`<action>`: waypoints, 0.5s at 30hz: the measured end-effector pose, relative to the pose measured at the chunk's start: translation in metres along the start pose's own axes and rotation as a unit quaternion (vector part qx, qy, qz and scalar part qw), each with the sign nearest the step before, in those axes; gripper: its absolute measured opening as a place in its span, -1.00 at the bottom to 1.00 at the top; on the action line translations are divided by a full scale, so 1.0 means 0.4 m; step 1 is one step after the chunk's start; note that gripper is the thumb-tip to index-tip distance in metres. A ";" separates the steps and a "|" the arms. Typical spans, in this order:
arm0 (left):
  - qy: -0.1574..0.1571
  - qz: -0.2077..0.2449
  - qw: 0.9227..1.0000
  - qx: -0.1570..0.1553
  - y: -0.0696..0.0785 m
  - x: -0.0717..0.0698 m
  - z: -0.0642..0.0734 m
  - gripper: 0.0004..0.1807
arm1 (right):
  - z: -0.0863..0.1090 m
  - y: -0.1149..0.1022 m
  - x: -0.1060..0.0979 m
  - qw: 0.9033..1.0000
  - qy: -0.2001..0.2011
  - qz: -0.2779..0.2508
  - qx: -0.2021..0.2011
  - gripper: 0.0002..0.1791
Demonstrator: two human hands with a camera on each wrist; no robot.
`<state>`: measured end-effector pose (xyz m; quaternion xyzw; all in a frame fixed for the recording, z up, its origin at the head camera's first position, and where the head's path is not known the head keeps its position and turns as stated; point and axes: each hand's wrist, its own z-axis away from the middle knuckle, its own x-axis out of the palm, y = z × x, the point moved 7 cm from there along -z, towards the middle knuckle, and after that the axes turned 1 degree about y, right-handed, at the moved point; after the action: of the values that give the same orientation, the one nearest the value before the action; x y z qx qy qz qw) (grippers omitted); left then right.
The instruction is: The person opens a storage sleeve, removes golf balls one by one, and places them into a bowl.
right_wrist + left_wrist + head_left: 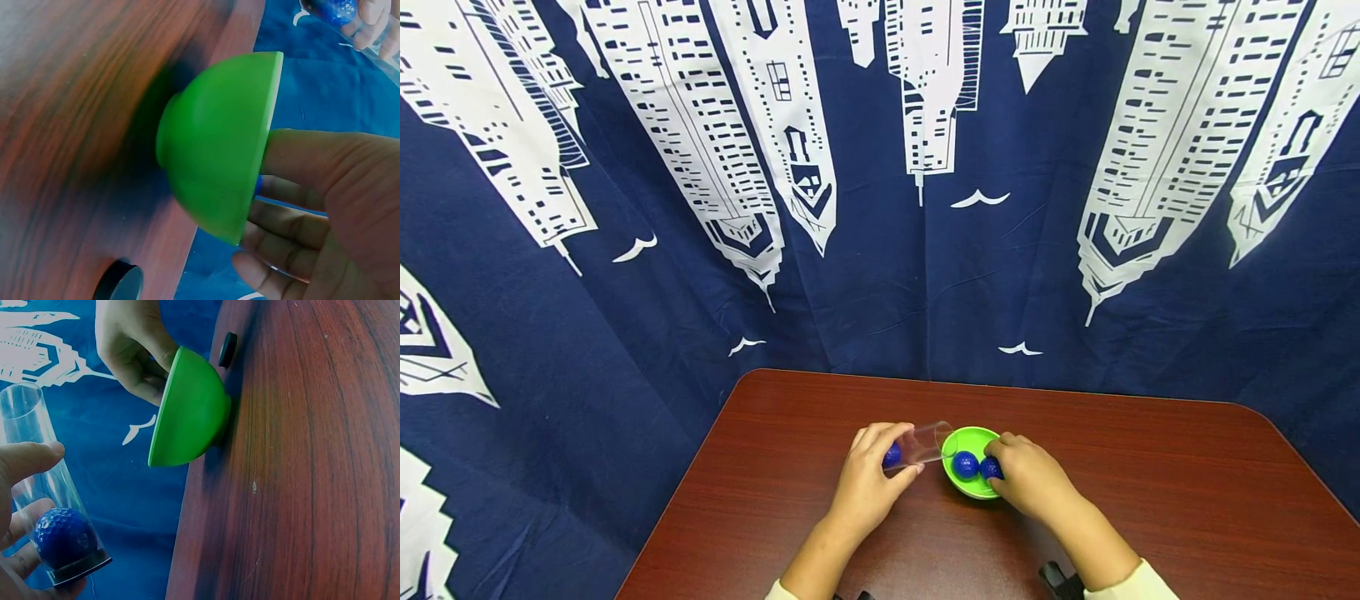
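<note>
My left hand [868, 479] grips a clear plastic tube [925, 442], tilted with its open mouth toward the bowl. Inside the tube, at the end closed by a black cap [81, 567], sits a blue golf ball [65, 536]. A green bowl [958, 490] stands on the table to the right of the tube. It holds a blue golf ball [966, 465] and, beside it, a second golf ball [990, 468] that my right hand [1030, 475] pinches between thumb and fingers. The bowl wall hides most of this ball in the right wrist view.
A loose black cap [119, 281] lies on the brown wooden table [805, 408], near the bowl. Behind the table hangs a dark blue cloth [880, 292] with white building prints. A dark object [1060, 579] shows by the right wrist.
</note>
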<state>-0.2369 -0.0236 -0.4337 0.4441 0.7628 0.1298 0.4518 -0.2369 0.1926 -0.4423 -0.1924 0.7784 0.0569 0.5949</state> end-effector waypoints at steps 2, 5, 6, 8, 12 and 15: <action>-0.003 0.003 1.000 -0.003 -0.001 0.001 0.000 -0.40 | -0.006 -0.002 0.004 1.000 -0.011 0.002 -0.001 -0.63; -0.007 0.006 1.000 -0.006 -0.003 0.002 0.001 -0.39 | -0.013 -0.003 0.010 1.000 -0.029 0.005 0.003 -0.65; -0.007 0.007 1.000 -0.006 -0.004 0.002 0.000 -0.40 | -0.015 -0.003 0.011 0.999 -0.033 0.006 0.003 -0.65; -0.008 0.007 1.000 -0.006 -0.006 0.002 0.001 -0.40 | -0.018 -0.004 0.013 0.999 -0.039 0.008 0.005 -0.65; -0.007 0.009 1.000 -0.006 -0.009 0.001 0.001 -0.40 | -0.023 -0.008 0.016 0.999 -0.047 0.008 0.007 -0.65; -0.005 0.011 1.000 -0.004 -0.011 0.002 0.000 -0.40 | -0.026 -0.008 0.020 0.999 -0.051 0.008 0.012 -0.64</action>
<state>-0.2394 -0.0256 -0.4367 0.4511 0.7552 0.1352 0.4560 -0.2470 0.1843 -0.4465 -0.1756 0.7494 0.0619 0.6355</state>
